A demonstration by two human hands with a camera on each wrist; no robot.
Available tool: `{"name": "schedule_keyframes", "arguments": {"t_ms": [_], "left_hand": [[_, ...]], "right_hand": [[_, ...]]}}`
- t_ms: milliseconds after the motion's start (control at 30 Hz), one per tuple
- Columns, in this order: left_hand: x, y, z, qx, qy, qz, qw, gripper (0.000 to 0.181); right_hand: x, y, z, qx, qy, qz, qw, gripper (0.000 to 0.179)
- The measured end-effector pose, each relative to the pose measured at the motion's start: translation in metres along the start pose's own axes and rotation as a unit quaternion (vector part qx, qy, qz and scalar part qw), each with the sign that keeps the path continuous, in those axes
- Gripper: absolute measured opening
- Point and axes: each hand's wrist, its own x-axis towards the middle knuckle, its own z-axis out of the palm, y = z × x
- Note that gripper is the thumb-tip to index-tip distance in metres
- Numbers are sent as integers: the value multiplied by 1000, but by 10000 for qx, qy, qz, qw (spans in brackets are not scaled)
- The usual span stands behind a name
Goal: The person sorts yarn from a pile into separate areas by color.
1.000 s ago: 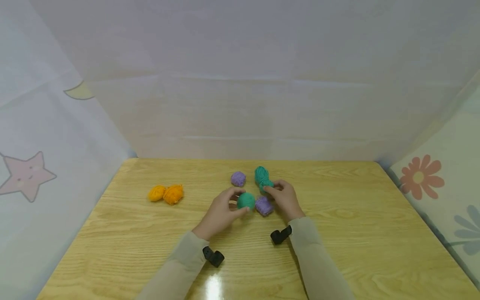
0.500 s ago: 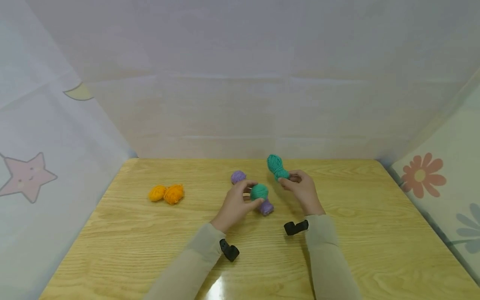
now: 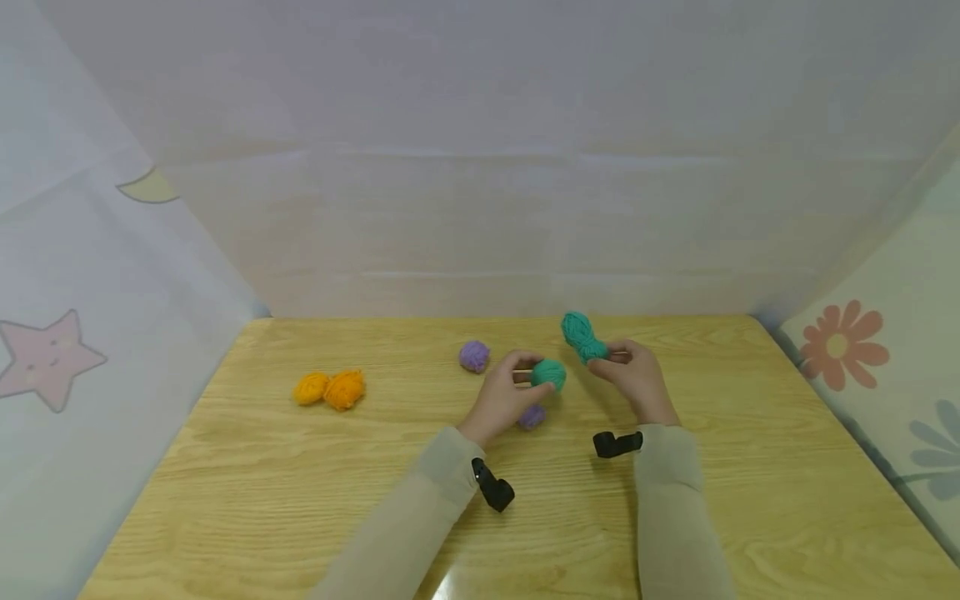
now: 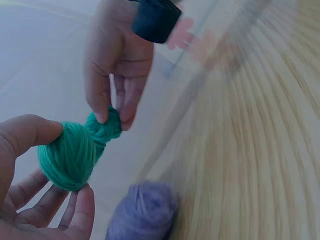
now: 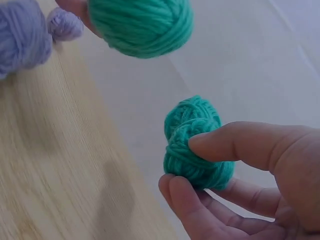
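Note:
Between thumb and fingers, my left hand (image 3: 500, 398) holds a round green yarn ball (image 3: 549, 376), raised above the table. The same ball (image 4: 67, 156) fills the grasp in the left wrist view. To its right, my right hand (image 3: 637, 379) pinches one end of a teal yarn skein (image 3: 582, 337) with a narrowed middle, its far end pointing up and left. In the right wrist view the thumb lies across the skein (image 5: 195, 145). A purple yarn bundle (image 3: 532, 417) sits on the table just below the left hand, partly hidden by it.
Farther back on the wooden table (image 3: 300, 483) lies a second purple yarn ball (image 3: 474, 356). Two orange yarn balls, a smaller one (image 3: 311, 388) and a larger one (image 3: 345, 389), touch each other at the left. A pale cloth (image 3: 465, 208) hangs behind the table.
Both hands have moved right, carrying the green ball and the teal skein. The skein has risen off the table. The purple and orange yarn has stayed put.

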Motion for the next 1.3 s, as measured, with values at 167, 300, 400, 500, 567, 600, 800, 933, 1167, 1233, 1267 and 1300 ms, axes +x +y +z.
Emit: {"name": "schedule_keyframes", "arguments": {"t_ms": [167,300,400,500,567,600,800,933,1167,1233,1267,1300], "left_hand": [[9,1,9,-175,173,-328,9992,49],[16,-3,18,-193,350,-486,9980,49],[22,-5,27,-254,462,-577,9969,51],[27,-4,36,-217,587,-634,9960,52],[28,-1,42,-97,657,-631,9958,49],[29,0,45,-30,691,-640,9955,48],[37,-2,63,514,892,-622,9927,43],[41,-1,71,785,960,-507,9910,39],[45,-2,82,1573,935,-577,9814,37],[45,-2,84,1759,914,-577,9785,35],[46,-2,85,1835,891,-596,9772,34],[46,-2,86,1893,870,-604,9762,34]], "right_hand": [[0,6,-9,-140,6,210,9997,65],[1,9,-14,-63,3,341,9994,66],[1,12,-18,-70,62,393,9992,64],[1,14,-21,-102,138,439,9989,60],[2,16,-21,-172,183,457,9986,58],[2,17,-20,-234,194,458,9985,57],[5,23,-18,-548,225,522,9969,54],[6,25,-20,-736,235,540,9955,54],[7,26,-22,-956,125,653,9932,54],[7,26,-22,-1002,67,684,9926,53],[7,26,-22,-1029,37,693,9923,53],[6,26,-22,-1059,2,707,9919,53]]}}
